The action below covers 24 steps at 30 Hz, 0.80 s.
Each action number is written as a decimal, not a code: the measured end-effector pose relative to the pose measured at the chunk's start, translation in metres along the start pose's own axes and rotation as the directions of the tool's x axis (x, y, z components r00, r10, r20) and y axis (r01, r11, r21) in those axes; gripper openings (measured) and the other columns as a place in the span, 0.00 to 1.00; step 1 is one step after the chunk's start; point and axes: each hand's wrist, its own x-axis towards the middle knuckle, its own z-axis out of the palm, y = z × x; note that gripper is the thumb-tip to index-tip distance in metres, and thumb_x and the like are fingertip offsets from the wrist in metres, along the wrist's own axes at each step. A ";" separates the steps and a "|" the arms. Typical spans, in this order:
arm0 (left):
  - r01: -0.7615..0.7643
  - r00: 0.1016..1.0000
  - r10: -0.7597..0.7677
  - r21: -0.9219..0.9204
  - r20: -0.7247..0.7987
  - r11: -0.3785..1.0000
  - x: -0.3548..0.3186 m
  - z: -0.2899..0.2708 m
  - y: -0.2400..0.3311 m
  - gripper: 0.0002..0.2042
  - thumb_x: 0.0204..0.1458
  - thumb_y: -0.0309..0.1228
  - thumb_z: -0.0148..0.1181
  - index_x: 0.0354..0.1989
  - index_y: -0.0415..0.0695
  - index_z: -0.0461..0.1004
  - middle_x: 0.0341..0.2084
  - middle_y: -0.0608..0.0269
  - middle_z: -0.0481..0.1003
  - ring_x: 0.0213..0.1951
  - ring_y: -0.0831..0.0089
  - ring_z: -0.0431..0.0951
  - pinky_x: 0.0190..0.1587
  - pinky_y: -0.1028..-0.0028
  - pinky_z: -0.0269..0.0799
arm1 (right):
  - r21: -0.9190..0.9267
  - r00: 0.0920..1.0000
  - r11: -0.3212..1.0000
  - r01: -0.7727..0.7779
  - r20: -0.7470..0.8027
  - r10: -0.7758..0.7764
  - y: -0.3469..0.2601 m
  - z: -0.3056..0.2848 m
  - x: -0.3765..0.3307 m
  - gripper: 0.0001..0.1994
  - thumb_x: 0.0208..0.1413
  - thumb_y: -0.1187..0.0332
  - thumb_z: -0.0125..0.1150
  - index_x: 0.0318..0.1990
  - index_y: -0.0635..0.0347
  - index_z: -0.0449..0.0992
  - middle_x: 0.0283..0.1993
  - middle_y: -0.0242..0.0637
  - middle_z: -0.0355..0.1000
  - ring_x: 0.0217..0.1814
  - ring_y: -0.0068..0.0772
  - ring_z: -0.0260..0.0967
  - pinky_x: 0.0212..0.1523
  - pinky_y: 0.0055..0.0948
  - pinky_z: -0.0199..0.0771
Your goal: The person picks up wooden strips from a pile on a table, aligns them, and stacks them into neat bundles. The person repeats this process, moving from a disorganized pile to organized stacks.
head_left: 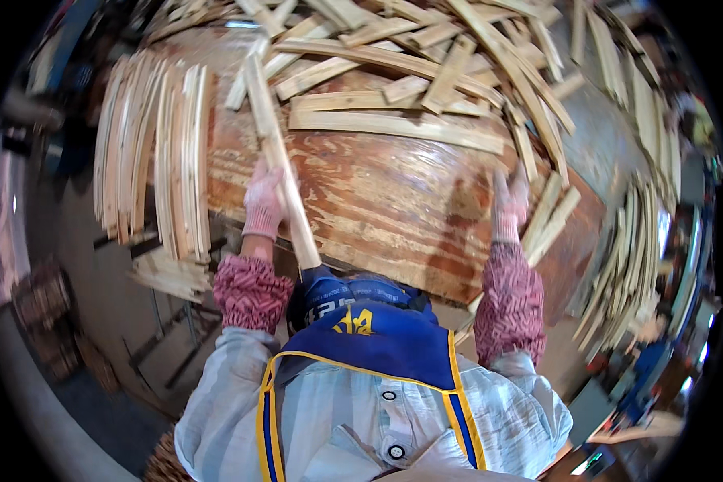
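Observation:
My left hand, in a pale pink knitted glove, is closed around a long wooden slat. The slat runs lengthwise away from me, its near end by my apron and its far end among other slats. On the right, my gloved right hand is held over the table edge with fingers stretched out and apart, nothing seen in it. Two short slats lie just beside it. Both forearms wear patterned reddish sleeve covers.
A worn plywood table spreads before me. Across its far side lies a jumbled pile of slats. Slats stand in neat rows at the left edge, above a metal stand. More slats are stacked at the right.

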 end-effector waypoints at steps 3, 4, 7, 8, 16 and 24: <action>0.283 0.952 -0.140 -0.614 0.271 0.736 0.027 -0.016 -0.024 0.21 0.60 0.46 0.52 0.56 0.48 0.65 0.35 0.55 0.77 0.27 0.68 0.75 0.25 0.70 0.74 | -0.291 0.932 0.885 0.363 0.091 -0.352 -0.118 0.039 0.068 0.36 0.53 0.42 0.54 0.64 0.56 0.62 0.63 0.53 0.62 0.67 0.49 0.58 0.62 0.43 0.62; 0.304 0.944 -0.131 -0.648 0.302 0.698 0.023 -0.011 -0.021 0.22 0.60 0.47 0.52 0.57 0.48 0.65 0.35 0.54 0.77 0.27 0.68 0.75 0.25 0.70 0.74 | -0.430 0.950 0.853 0.296 0.229 -0.214 -0.158 0.042 0.084 0.40 0.51 0.37 0.54 0.64 0.58 0.62 0.64 0.51 0.62 0.66 0.49 0.59 0.61 0.44 0.62; 0.343 0.930 -0.145 -0.653 0.339 0.675 0.016 0.020 -0.005 0.24 0.59 0.48 0.53 0.58 0.47 0.64 0.35 0.54 0.77 0.28 0.68 0.76 0.26 0.70 0.75 | -0.544 0.948 0.828 0.133 0.314 0.054 -0.198 0.071 0.135 0.49 0.40 0.33 0.64 0.63 0.61 0.61 0.62 0.50 0.65 0.63 0.49 0.65 0.59 0.43 0.67; 0.314 0.946 -0.186 -0.605 0.266 0.732 0.009 0.023 -0.003 0.24 0.59 0.47 0.53 0.59 0.46 0.64 0.35 0.54 0.77 0.28 0.68 0.76 0.27 0.69 0.75 | -0.531 0.937 0.826 0.192 0.349 0.007 -0.202 0.074 0.139 0.51 0.38 0.34 0.66 0.63 0.63 0.60 0.62 0.50 0.66 0.63 0.47 0.65 0.59 0.42 0.68; 0.215 0.973 -0.177 -0.298 0.152 0.930 0.001 0.017 -0.035 0.22 0.49 0.31 0.62 0.53 0.38 0.69 0.35 0.55 0.78 0.30 0.68 0.78 0.35 0.68 0.79 | -0.330 0.863 0.839 0.432 0.422 -0.278 -0.116 0.053 0.064 0.50 0.42 0.57 0.67 0.70 0.53 0.40 0.38 0.59 0.75 0.39 0.55 0.76 0.39 0.44 0.78; 0.328 0.939 -0.313 -0.101 0.144 0.939 -0.014 0.023 -0.046 0.14 0.50 0.28 0.62 0.45 0.36 0.74 0.29 0.55 0.78 0.25 0.67 0.78 0.29 0.68 0.79 | -0.617 0.876 0.751 0.235 0.470 0.112 -0.059 0.057 -0.106 0.52 0.48 0.46 0.62 0.73 0.46 0.33 0.55 0.56 0.68 0.53 0.48 0.72 0.52 0.43 0.71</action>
